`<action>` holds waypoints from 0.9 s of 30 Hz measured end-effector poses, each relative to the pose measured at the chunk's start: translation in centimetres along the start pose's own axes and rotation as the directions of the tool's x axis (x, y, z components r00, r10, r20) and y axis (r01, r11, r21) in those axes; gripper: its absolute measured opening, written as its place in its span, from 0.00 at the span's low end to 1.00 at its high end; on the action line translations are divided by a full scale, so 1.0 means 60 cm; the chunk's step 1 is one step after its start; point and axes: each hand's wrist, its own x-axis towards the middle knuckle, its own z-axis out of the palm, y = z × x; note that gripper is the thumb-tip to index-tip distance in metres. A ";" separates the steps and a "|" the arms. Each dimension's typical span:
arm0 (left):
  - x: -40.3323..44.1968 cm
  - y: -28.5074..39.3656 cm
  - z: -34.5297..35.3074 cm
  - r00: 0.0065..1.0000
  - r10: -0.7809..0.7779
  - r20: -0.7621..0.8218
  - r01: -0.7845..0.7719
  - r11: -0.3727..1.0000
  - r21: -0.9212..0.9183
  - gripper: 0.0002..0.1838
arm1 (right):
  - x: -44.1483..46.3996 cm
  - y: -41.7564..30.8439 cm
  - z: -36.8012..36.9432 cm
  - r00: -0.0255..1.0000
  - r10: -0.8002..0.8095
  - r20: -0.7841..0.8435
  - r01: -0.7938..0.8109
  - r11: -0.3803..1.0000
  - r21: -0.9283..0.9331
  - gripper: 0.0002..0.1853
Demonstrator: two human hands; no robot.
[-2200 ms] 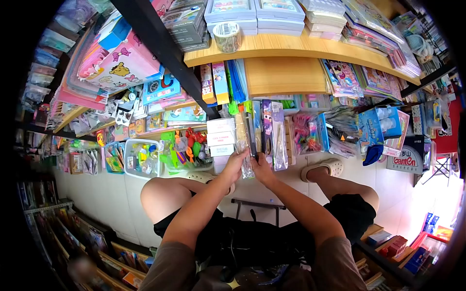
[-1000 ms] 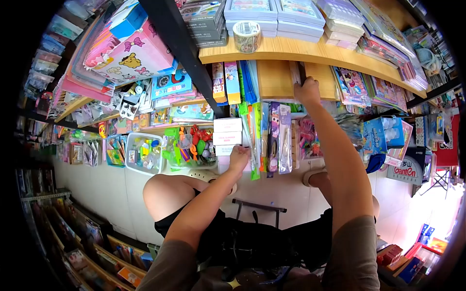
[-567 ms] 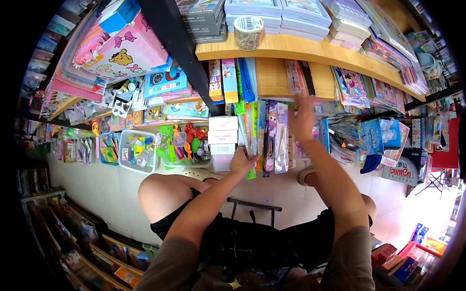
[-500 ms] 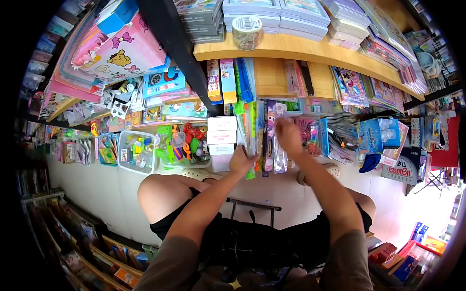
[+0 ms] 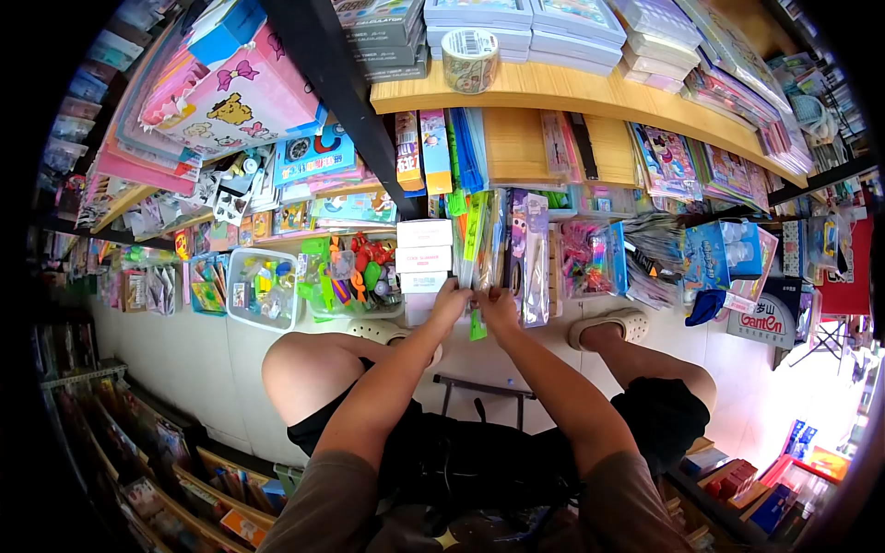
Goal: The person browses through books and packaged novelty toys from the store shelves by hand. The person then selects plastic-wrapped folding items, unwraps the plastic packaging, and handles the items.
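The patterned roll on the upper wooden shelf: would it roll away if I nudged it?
Probably not: the roll seems to stand on its flat end, so a gentle nudge would more likely slide it. Its squat shape looks fairly steady. It sits close to the front edge of the shelf, though, so a forward push might drop it.

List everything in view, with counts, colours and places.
Tape roll: one, patterned, upper shelf
Calculator boxes: several, grey, left of tape
Pale-blue boxes: two stacks, right of tape
Bow-print folder: one, pink, upper left
Post: one, black, by folder
Clear bin: one, whitish, floor left
White boxes: three, stacked, centre
Slim packets: uncounted, mixed colours, centre
Other stock: uncounted, mixed, all around
Clogs: two, beige, floor
Left hand, right hand: bare, at packets' near ends
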 end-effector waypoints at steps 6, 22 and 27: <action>-0.038 0.069 0.018 0.972 -0.222 0.073 0.231 0.960 -0.160 0.13 | -0.032 -0.062 -0.043 0.993 0.024 0.116 -0.036 0.994 0.108 0.10; -0.100 0.104 0.027 0.964 -0.246 0.103 0.262 0.947 -0.188 0.15 | -0.073 -0.083 -0.092 0.872 0.149 0.466 -0.364 0.834 0.414 0.10; -0.122 0.100 0.027 0.969 -0.186 0.162 0.227 0.930 -0.289 0.11 | -0.120 -0.130 -0.144 0.894 0.062 0.443 -0.277 0.854 0.440 0.11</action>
